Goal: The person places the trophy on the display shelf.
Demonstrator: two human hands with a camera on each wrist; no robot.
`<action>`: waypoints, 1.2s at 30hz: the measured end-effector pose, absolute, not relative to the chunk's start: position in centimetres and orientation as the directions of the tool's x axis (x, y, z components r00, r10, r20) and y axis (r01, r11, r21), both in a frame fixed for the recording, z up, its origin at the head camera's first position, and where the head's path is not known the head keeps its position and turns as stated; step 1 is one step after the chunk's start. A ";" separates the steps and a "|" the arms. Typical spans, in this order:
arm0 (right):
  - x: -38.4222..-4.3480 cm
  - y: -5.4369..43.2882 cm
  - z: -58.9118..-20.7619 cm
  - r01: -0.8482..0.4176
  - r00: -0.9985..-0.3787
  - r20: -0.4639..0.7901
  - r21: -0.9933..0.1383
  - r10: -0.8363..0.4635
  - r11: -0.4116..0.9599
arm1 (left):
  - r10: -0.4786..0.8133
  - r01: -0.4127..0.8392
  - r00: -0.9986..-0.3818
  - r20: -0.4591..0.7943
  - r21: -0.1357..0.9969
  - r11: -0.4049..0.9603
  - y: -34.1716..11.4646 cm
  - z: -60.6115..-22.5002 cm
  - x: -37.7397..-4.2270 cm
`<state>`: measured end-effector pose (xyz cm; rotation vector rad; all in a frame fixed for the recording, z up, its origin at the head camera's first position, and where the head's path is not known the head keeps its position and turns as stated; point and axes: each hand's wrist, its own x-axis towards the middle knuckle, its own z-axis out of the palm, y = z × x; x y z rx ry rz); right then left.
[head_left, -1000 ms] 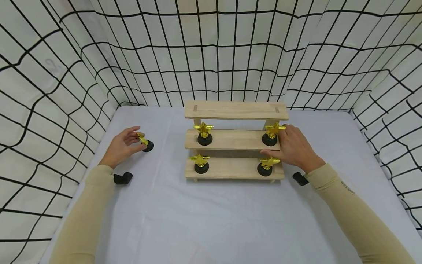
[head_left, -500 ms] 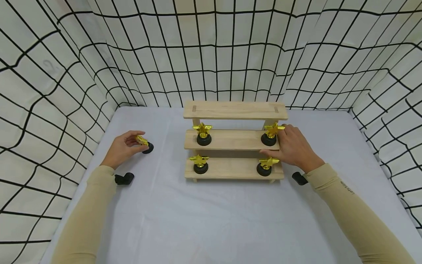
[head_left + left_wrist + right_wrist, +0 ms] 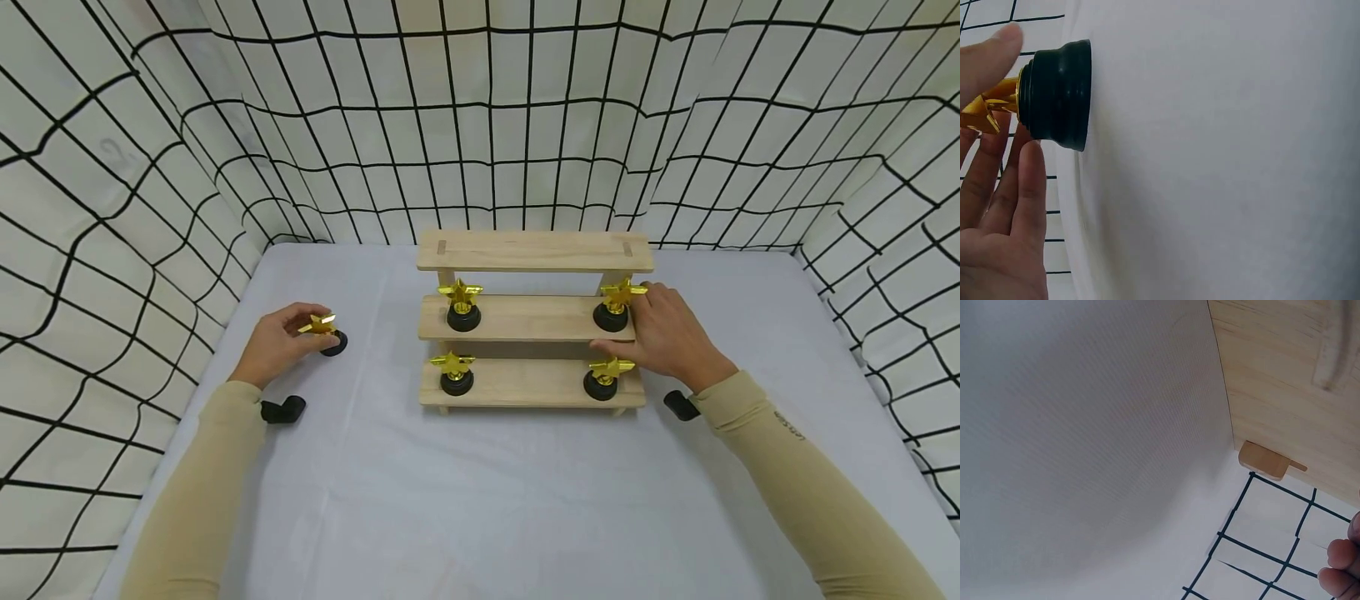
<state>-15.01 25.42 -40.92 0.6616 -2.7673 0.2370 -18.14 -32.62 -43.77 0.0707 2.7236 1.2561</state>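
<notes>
At the left of the table my left hand [image 3: 279, 343] holds a small trophy [image 3: 333, 342] with a gold star and a round black base. In the left wrist view the thumb lies over the gold stem of this trophy [image 3: 1057, 95] and the fingers are on its other side. The base is at the tabletop; whether it touches, I cannot tell. My right hand [image 3: 670, 333] grips the right end of a wooden three-tier display shelf [image 3: 534, 252], thumb at the middle tier's front edge. Only fingertips [image 3: 1339, 562] show in the right wrist view.
Star trophies stand at both ends of the middle tier, left [image 3: 463, 306] and right [image 3: 615, 305], and of the bottom tier, left [image 3: 454, 372] and right [image 3: 604, 378]. A white cloth [image 3: 480, 500] covers the table. Black grid netting [image 3: 510, 108] surrounds it.
In my left hand the trophy's star has turned and now lies across the fingers, and the hand has come slightly nearer. My right hand stays on the shelf.
</notes>
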 end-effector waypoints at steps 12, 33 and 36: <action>-14.9 25.4 -40.8 -0.455 -0.860 0.308 -0.100 -0.408 0.885 | 0.166 0.045 -0.981 -0.097 0.724 0.689 -32.7 -43.9 -17.7; -14.7 25.3 -40.8 -0.466 -0.850 0.332 -0.108 -0.410 0.878 | 0.108 0.001 -0.988 -0.113 0.687 0.727 -32.5 -41.4 -17.0; -14.7 25.3 -40.8 -0.472 -0.843 0.344 -0.109 -0.412 0.875 | 0.105 0.010 -0.990 -0.097 0.689 0.724 -32.6 -40.8 -17.0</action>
